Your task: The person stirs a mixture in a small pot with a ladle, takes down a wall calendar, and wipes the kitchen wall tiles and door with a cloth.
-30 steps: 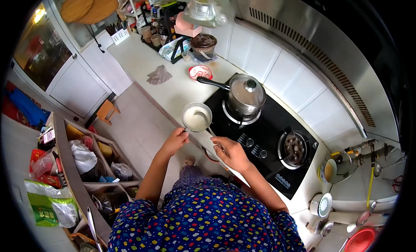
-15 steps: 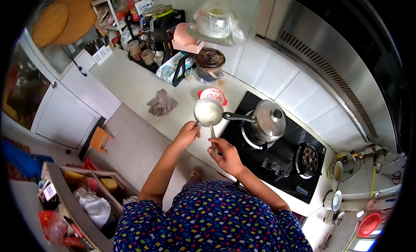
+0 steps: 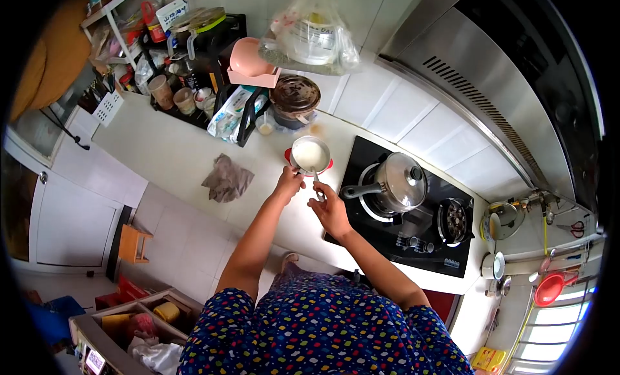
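Note:
My left hand (image 3: 290, 184) grips the near rim of a small bowl (image 3: 298, 163) with a whitish, milky content (image 3: 310, 153) in it. My right hand (image 3: 331, 210) is closed around the handle of a spoon (image 3: 316, 177), whose far end dips into that content. Directly under the small bowl, a red-handled bowl (image 3: 287, 155) is mostly covered, with only its red edges showing. Whether the two bowls touch, I cannot tell. To the left, a crumpled grey-brown cloth (image 3: 227, 179) lies on the white counter (image 3: 265, 213).
A lidded saucepan (image 3: 402, 181) sits on the black gas hob (image 3: 361, 220), its handle (image 3: 361, 191) pointing toward my right hand. Behind the bowls stand a brown-lidded tub (image 3: 294, 99) and a black rack (image 3: 248, 120) with a pink bowl (image 3: 252, 57). A range hood (image 3: 465, 65) overhangs the right side.
Both hands have carried the small bowl and spoon away from me, so the bowl now covers most of the red-handled bowl. My view has shifted; both grips stay the same.

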`<act>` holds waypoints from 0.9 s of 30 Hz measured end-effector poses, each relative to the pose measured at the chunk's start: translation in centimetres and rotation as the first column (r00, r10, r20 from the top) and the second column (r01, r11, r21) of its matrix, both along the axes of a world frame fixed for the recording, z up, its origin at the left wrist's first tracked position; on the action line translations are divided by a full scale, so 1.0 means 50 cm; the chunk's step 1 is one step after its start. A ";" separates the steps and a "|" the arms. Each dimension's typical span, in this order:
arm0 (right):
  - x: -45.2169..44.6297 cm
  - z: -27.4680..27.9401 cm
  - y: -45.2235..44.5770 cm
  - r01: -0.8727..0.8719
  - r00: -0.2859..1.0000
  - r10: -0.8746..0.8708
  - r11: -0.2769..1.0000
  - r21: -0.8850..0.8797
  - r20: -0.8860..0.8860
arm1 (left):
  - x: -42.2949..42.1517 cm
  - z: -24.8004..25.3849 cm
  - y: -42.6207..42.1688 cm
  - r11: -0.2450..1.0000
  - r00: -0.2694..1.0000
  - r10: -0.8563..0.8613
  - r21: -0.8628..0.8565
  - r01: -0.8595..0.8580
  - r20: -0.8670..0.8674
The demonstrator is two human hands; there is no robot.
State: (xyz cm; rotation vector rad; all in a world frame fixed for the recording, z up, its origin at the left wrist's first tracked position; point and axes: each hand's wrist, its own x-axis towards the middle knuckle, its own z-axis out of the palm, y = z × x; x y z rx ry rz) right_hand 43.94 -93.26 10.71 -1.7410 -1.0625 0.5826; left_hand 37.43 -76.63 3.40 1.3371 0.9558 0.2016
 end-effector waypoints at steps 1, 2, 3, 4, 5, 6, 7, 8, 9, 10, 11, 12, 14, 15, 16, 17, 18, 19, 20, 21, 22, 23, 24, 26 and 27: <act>0.001 -0.004 0.005 0.010 1.000 -0.010 0.999 -0.037 -0.008 | 0.000 -0.010 0.004 1.000 1.000 0.008 -0.019 -0.007 0.011; 0.004 -0.009 0.006 0.017 1.000 -0.017 0.999 -0.039 -0.002 | 0.003 -0.021 0.003 0.999 1.000 0.016 -0.038 -0.015 0.024; 0.005 -0.010 0.007 0.005 0.999 -0.009 0.996 -0.090 -0.049 | 0.005 -0.026 0.004 0.999 1.000 0.010 -0.042 -0.009 0.030; 0.005 -0.011 0.008 -0.010 0.995 -0.003 0.990 -0.139 -0.097 | 0.005 -0.031 0.004 0.996 0.998 0.048 -0.075 -0.045 0.040; 0.006 -0.013 0.008 -0.027 0.993 0.007 0.986 -0.166 -0.117 | 0.006 -0.036 0.004 0.991 0.995 0.089 -0.108 -0.083 0.047; 0.006 -0.014 0.008 -0.027 0.993 0.007 0.985 -0.171 -0.117 | 0.007 -0.045 0.005 0.990 0.995 0.089 -0.113 -0.083 0.047; 0.004 -0.016 0.009 -0.013 0.992 -0.009 0.986 -0.167 -0.129 | 0.009 -0.055 0.005 0.989 0.994 0.088 -0.127 -0.080 0.058; 0.002 -0.019 0.011 -0.003 0.990 -0.020 0.986 -0.164 -0.142 | 0.008 -0.066 0.005 0.987 0.994 0.090 -0.141 -0.080 0.068; 0.002 -0.014 0.008 0.000 0.990 -0.025 0.984 -0.176 -0.139 | 0.010 -0.073 0.001 0.982 0.992 0.104 -0.163 -0.091 0.069; 0.005 -0.033 0.006 -0.004 0.989 -0.020 0.986 -0.164 -0.144 | 0.007 -0.080 0.000 0.982 0.995 0.087 -0.176 -0.075 0.058; 0.006 -0.049 0.004 0.007 0.989 -0.028 0.990 -0.139 -0.147 | 0.005 -0.086 0.000 0.979 0.993 0.092 -0.187 -0.077 0.074; 0.005 -0.059 0.003 0.018 0.988 -0.035 0.993 -0.114 -0.151 | 0.004 -0.088 0.000 0.977 0.991 0.097 -0.198 -0.078 0.090; -0.001 -0.040 0.002 0.027 0.977 -0.055 0.990 -0.137 -0.205 | -0.009 -0.041 -0.001 0.994 0.999 0.033 -0.108 -0.034 -0.013; -0.002 -0.045 0.000 0.029 0.970 -0.057 0.992 -0.120 -0.238 | -0.022 -0.024 0.003 1.000 0.993 -0.025 -0.020 0.023 -0.119; -0.003 -0.038 -0.003 0.019 0.957 -0.048 0.994 -0.104 -0.286 | -0.038 -0.036 0.009 1.000 0.992 0.008 -0.024 -0.011 -0.124; -0.002 -0.041 -0.005 0.018 0.955 -0.048 0.994 -0.105 -0.294 | -0.057 -0.051 0.018 0.913 0.969 0.036 0.403 0.068 -0.246; -0.001 -0.044 -0.008 0.017 0.952 -0.048 0.994 -0.105 -0.302 | -0.078 -0.061 0.028 0.652 0.927 0.115 0.731 0.201 -0.356; 0.002 -0.050 -0.012 0.003 0.935 -0.030 0.997 -0.078 -0.354 | -0.104 -0.034 0.042 0.602 0.902 0.236 0.783 0.156 -0.361; 0.006 -0.057 -0.018 -0.014 0.914 -0.014 0.998 -0.066 -0.406 | -0.141 -0.053 0.069 0.477 0.886 0.327 0.867 0.146 -0.329; 0.007 -0.065 -0.026 -0.003 0.904 -0.009 1.000 -0.026 -0.427 | -0.170 -0.059 0.079 0.378 0.836 0.456 0.917 0.127 -0.304; 0.005 -0.070 -0.032 -0.001 0.892 0.008 1.000 0.016 -0.453 | -0.207 -0.064 0.089 0.271 0.766 0.584 0.954 0.126 -0.267; 0.005 -0.071 -0.042 0.016 0.867 -0.005 1.000 0.018 -0.499 | -0.241 -0.087 0.089 0.266 0.761 0.581 0.951 0.159 -0.290; 0.003 -0.066 -0.058 0.025 0.838 -0.014 1.000 0.013 -0.545 | -0.269 -0.104 0.076 0.267 0.750 0.581 0.944 0.192 -0.316; -0.004 -0.077 -0.095 0.037 0.850 0.005 0.997 0.068 -0.528 | -0.299 -0.120 0.042 0.155 0.852 0.466 0.970 0.189 -0.240; -0.002 -0.073 -0.115 -0.004 0.840 0.028 0.999 0.045 -0.541 | -0.301 -0.139 0.021 0.057 0.824 0.518 0.970 0.236 -0.231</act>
